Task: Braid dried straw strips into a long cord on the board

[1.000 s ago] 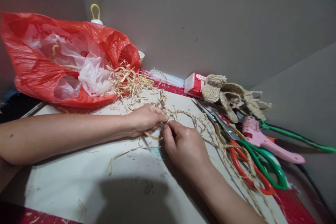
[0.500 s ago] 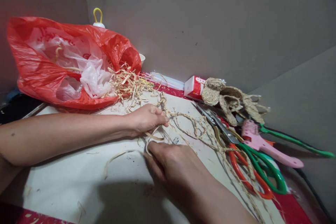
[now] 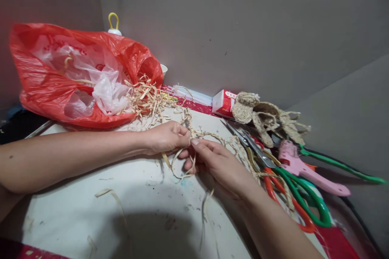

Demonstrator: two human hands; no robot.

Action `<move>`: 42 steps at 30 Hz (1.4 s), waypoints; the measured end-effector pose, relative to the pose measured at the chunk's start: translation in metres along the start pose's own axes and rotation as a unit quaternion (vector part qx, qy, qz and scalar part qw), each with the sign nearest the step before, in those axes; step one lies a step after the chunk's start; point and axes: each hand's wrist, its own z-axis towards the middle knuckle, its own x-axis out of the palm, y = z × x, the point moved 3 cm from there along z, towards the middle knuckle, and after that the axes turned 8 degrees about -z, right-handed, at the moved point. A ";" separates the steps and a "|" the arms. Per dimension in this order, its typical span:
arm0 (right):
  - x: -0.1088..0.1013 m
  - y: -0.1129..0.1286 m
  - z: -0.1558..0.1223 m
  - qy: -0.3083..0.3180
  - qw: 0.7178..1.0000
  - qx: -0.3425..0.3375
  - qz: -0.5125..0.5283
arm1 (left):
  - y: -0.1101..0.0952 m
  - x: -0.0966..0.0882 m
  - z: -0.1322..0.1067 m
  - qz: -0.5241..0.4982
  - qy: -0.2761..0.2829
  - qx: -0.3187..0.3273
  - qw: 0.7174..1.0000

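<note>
My left hand (image 3: pixel 167 137) rests on the white tabletop (image 3: pixel 142 210) with its fingers pinched on the end of a braided straw cord (image 3: pixel 212 137). That cord runs right across the table toward the scissors. My right hand (image 3: pixel 219 162) meets the left at the same spot, its fingers closed on pale loose straw strips (image 3: pixel 179 166) that curl below both hands. One loose strip (image 3: pixel 112 198) lies apart on the table to the lower left.
A red plastic bag (image 3: pixel 54 77) with white plastic inside lies at the back left, a straw pile (image 3: pixel 146 97) spilling from it. At the right lie several scissors (image 3: pixel 291 194), a pink glue gun (image 3: pixel 304 166), woven straw pieces (image 3: pixel 264 113) and a red-white box (image 3: pixel 223 103). Grey walls close the corner.
My right hand dropped toward me along the table, then came back up to the left hand with straw strips. A loose strip moved to the lower left. The left hand stayed put.
</note>
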 end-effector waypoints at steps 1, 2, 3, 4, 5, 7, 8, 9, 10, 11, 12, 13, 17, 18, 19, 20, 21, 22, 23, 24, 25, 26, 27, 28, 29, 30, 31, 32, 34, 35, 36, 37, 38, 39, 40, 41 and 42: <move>0.003 0.000 -0.001 0.019 0.999 0.018 0.029 | 0.000 0.000 0.000 0.010 0.003 0.003 1.000; 0.004 0.000 -0.001 0.026 0.998 0.028 0.046 | 0.000 -0.001 0.000 0.021 0.001 0.004 1.000; 0.003 0.000 -0.001 0.028 0.998 0.029 0.049 | -0.001 -0.001 0.000 0.032 -0.003 0.003 0.999; 0.001 0.000 -0.001 0.023 0.999 0.024 0.043 | -0.002 -0.001 0.000 0.042 -0.008 0.000 0.999; -0.003 0.000 0.000 0.015 0.999 0.015 0.030 | -0.003 -0.002 0.000 0.051 -0.012 -0.003 0.999; -0.010 0.000 0.001 0.006 1.000 -0.007 -0.012 | -0.005 -0.002 0.001 0.072 -0.008 -0.007 0.997; -0.013 -0.001 0.002 0.011 0.999 -0.010 -0.029 | -0.006 -0.002 0.001 0.085 -0.004 -0.007 0.996; -0.014 -0.001 0.003 0.020 0.999 -0.008 -0.039 | -0.007 -0.003 0.002 0.100 0.003 -0.007 0.995; -0.015 -0.002 0.004 0.029 0.999 -0.004 -0.043 | -0.007 -0.004 0.003 0.116 0.010 -0.006 0.993; -0.015 -0.002 0.004 0.038 0.998 0.002 -0.044 | -0.007 -0.005 0.003 0.133 0.015 -0.004 0.991; -0.015 -0.003 0.004 0.044 0.998 0.010 -0.039 | -0.007 -0.006 0.004 0.152 0.017 0.000 0.988; -0.014 -0.003 0.005 0.045 0.998 0.018 -0.029 | -0.008 -0.008 0.004 0.174 0.017 0.004 0.985; -0.008 -0.005 0.008 0.039 0.997 0.053 0.041 | -0.010 -0.007 0.004 0.286 0.014 0.030 0.958; -0.007 -0.006 0.008 0.036 0.996 0.060 0.054 | -0.011 -0.006 0.003 0.317 0.013 0.041 0.948; -0.005 -0.006 0.009 0.030 0.996 0.064 0.058 | -0.012 -0.004 0.002 0.346 0.009 0.053 0.937; -0.004 -0.007 0.009 0.020 0.996 0.064 0.057 | -0.013 -0.002 0.001 0.373 0.003 0.065 0.926; -0.004 -0.008 0.009 0.005 0.997 0.062 0.049 | -0.014 0.000 0.000 0.396 -0.006 0.073 0.915; -0.003 -0.008 0.009 -0.011 0.998 0.058 0.039 | -0.014 0.001 -0.001 0.413 -0.015 0.077 0.907; -0.003 -0.009 0.009 -0.031 0.998 0.051 0.028 | -0.015 0.002 -0.002 0.422 -0.021 0.077 0.903; -0.003 -0.009 0.009 -0.052 0.998 0.041 0.020 | -0.015 0.003 -0.004 0.422 -0.024 0.071 0.904; -0.003 -0.009 0.008 -0.071 0.997 0.030 0.016 | -0.015 0.004 -0.005 0.411 -0.024 0.060 0.909; -0.002 -0.009 0.008 -0.084 0.996 0.021 0.017 | -0.014 0.005 -0.006 0.389 -0.019 0.041 0.920; -0.002 -0.009 0.007 -0.094 0.995 0.013 0.022 | -0.013 0.007 -0.008 0.359 -0.010 0.013 0.933; -0.001 -0.008 0.007 -0.099 0.995 0.008 0.030 | -0.011 0.010 -0.010 0.327 -0.003 -0.021 0.945; 0.000 -0.008 0.006 -0.100 0.994 0.008 0.041 | -0.009 0.012 -0.012 0.295 -0.002 -0.055 0.954; 0.001 -0.008 0.006 -0.096 0.994 0.013 0.055 | -0.006 0.016 -0.014 0.265 -0.006 -0.083 0.961; 0.003 -0.007 0.005 -0.088 0.994 0.021 0.069 | -0.003 0.019 -0.016 0.238 -0.015 -0.101 0.966; 0.005 -0.007 0.004 -0.076 0.993 0.029 0.082 | 0.000 0.021 -0.017 0.214 -0.027 -0.106 0.971; 0.009 -0.005 0.003 -0.051 0.993 0.037 0.104 | 0.006 0.026 -0.018 0.169 -0.049 -0.091 0.980; 0.011 -0.004 0.002 -0.038 0.992 0.034 0.113 | 0.010 0.028 -0.018 0.153 -0.054 -0.080 0.984; 0.013 -0.002 0.002 -0.025 0.992 0.029 0.118 | 0.014 0.029 -0.017 0.144 -0.058 -0.070 0.985; 0.015 -0.002 0.001 -0.012 0.992 0.024 0.121 | 0.017 0.029 -0.017 0.145 -0.062 -0.057 0.986; 0.016 -0.001 0.001 -0.001 0.992 0.019 0.123 | 0.020 0.030 -0.017 0.153 -0.067 -0.042 0.985; 0.017 -0.001 0.000 0.008 0.992 0.017 0.123 | 0.021 0.030 -0.016 0.166 -0.071 -0.026 0.983; 0.017 -0.002 0.000 0.012 0.992 0.015 0.125 | 0.020 0.030 -0.016 0.175 -0.075 -0.012 0.982; 0.017 -0.003 0.000 0.011 0.992 0.015 0.128 | 0.018 0.030 -0.017 0.178 -0.074 -0.007 0.981; 0.015 -0.004 0.001 0.007 0.991 0.016 0.136 | 0.015 0.030 -0.016 0.177 -0.067 -0.014 0.982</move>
